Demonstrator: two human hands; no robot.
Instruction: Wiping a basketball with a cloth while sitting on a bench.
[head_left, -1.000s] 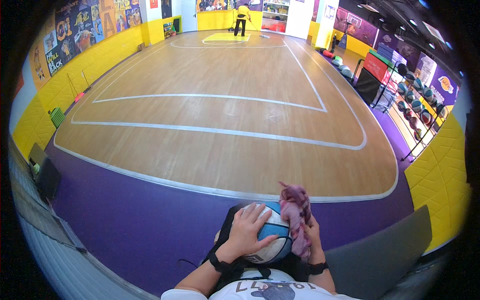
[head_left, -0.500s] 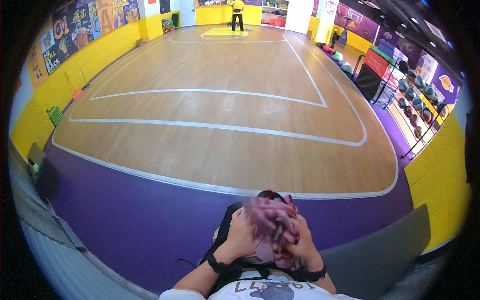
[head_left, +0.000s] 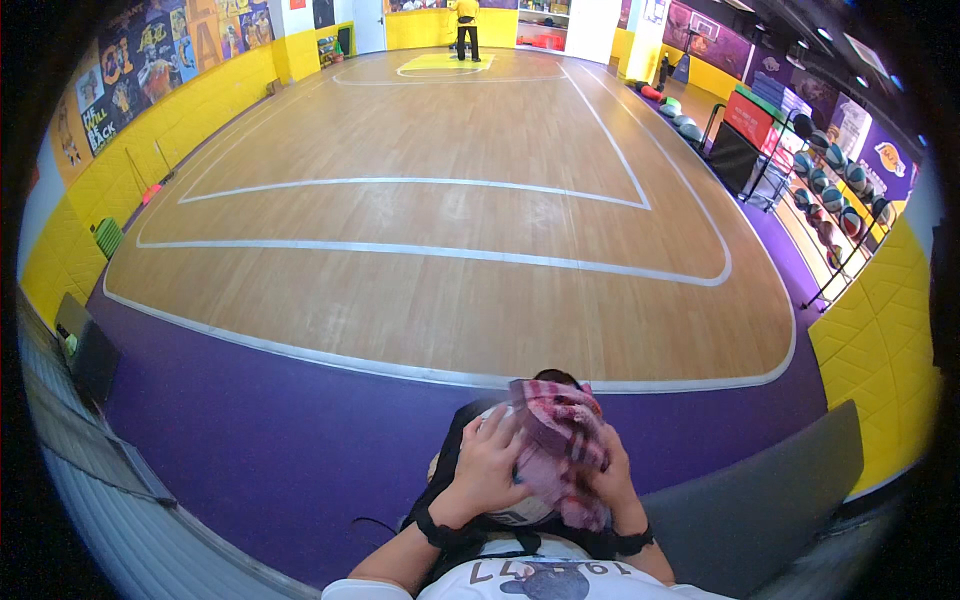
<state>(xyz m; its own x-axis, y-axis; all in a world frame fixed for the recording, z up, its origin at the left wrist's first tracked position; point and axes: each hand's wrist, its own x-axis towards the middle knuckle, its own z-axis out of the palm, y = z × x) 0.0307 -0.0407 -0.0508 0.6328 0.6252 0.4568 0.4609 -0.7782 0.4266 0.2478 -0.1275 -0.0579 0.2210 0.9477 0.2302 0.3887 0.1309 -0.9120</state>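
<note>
The cloth (head_left: 560, 450), earlier held up at 3 o'clock, is now spread over the ball (head_left: 520, 505), pressed by the right hand (head_left: 610, 480) while the left hand (head_left: 490, 465) grips the ball

From my seat I see the floor (head_left: 300, 470) as a purple band nearest me, giving way across a curved white line (head_left: 300, 352) to a broad wooden court (head_left: 420, 130) marked with more white lines. A rack of balls (head_left: 835, 190) stands on the purple strip along the right edge, with a few loose balls (head_left: 680, 118) lying on the floor farther along that side. At the far end a person (head_left: 466, 14) stands on the yellow patch of the court, and a dark box (head_left: 85, 352) sits at the left edge of the purple band.
</note>
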